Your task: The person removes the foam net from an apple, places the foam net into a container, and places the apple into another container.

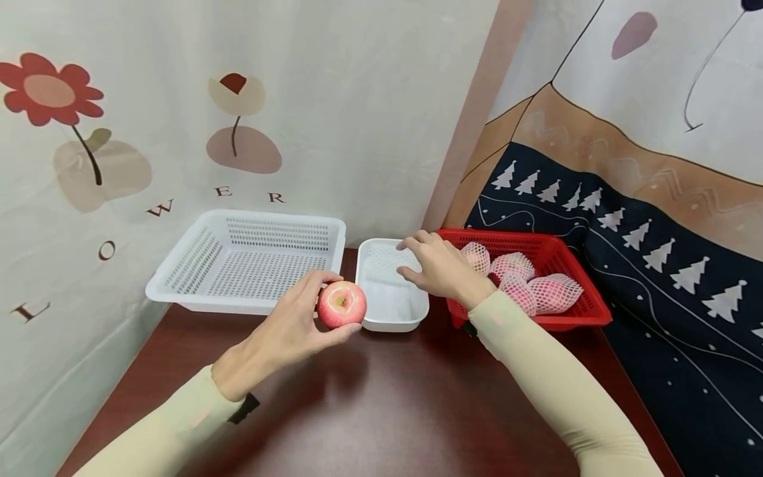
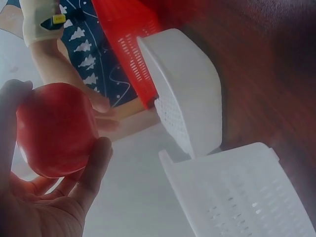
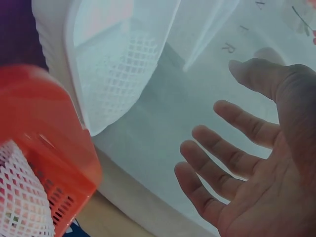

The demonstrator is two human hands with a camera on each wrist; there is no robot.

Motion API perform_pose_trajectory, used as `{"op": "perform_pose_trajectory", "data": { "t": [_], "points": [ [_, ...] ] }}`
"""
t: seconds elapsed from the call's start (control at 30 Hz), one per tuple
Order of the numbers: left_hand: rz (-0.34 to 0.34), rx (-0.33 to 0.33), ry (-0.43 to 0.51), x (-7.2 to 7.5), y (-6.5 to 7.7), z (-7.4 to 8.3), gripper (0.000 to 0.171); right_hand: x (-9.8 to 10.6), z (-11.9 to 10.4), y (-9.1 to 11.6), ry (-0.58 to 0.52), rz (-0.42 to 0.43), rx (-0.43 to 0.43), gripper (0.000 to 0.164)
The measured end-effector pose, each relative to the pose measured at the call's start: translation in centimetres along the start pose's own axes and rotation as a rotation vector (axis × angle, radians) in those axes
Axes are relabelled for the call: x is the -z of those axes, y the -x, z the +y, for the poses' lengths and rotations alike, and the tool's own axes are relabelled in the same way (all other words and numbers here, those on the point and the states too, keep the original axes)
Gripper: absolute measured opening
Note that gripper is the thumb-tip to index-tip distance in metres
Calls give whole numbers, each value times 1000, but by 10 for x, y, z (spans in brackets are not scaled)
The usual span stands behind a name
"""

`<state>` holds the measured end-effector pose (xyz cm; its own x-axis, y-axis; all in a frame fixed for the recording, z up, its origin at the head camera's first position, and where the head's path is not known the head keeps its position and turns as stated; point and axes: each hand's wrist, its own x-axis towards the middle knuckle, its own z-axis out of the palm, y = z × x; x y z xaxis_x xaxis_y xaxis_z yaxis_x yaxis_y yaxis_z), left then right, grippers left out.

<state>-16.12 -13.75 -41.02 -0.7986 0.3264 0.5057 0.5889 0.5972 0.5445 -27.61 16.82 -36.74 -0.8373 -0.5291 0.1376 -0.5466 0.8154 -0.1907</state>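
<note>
A bare red apple [image 1: 342, 305] is gripped in my left hand [image 1: 292, 322], thumb below and fingers above it, over the table in front of the white containers. The left wrist view shows the same apple [image 2: 58, 130] between thumb and fingers. My right hand [image 1: 440, 265] hovers over the small white tub [image 1: 393, 323], fingers spread and holding nothing. Inside that tub lies a white foam net [image 1: 384, 258], also visible as a mesh [image 3: 131, 74] in the right wrist view. Several apples in foam nets [image 1: 554, 293] sit in the red basket [image 1: 587, 298] at the right.
A large white perforated basket [image 1: 247, 265] stands at the left, beside the small tub. Behind the containers hangs a printed curtain [image 1: 369, 119], with a dark tree-patterned cloth [image 1: 632, 265] along the right. The dark red-brown table [image 1: 405, 411] runs toward me.
</note>
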Motion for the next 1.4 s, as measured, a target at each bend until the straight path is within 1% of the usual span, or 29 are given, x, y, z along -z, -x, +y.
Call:
{"op": "perform_pose_trajectory", "data": {
  "t": [0.2,0.33,0.43,0.57,0.63,0.8,1.07,1.23,1.4],
  "points": [
    [2,8,-7,4,-6,-5,77,-2,-2,16,-11,49,46,48],
    [30,3,-27,5,-11,-11,77,-4,-5,24,-8,82,65,47],
    [47,20,-35,6,-14,-15,76,-5,-6,30,-8,104,80,48],
    [58,66,-47,9,-18,-22,74,-8,-10,38,-18,132,99,47],
    [66,78,-52,11,-20,-24,72,-10,-11,42,-32,144,104,47],
    [71,79,-56,16,-28,-30,68,-12,-14,53,-56,171,120,46],
    [65,100,-74,25,-41,-36,66,-11,-18,67,-42,214,155,45],
    [53,117,-92,30,-48,-41,67,-11,-17,76,-41,216,149,45],
    [44,144,-100,34,-54,-50,67,-10,-16,83,-60,202,107,46]
  ]
}}
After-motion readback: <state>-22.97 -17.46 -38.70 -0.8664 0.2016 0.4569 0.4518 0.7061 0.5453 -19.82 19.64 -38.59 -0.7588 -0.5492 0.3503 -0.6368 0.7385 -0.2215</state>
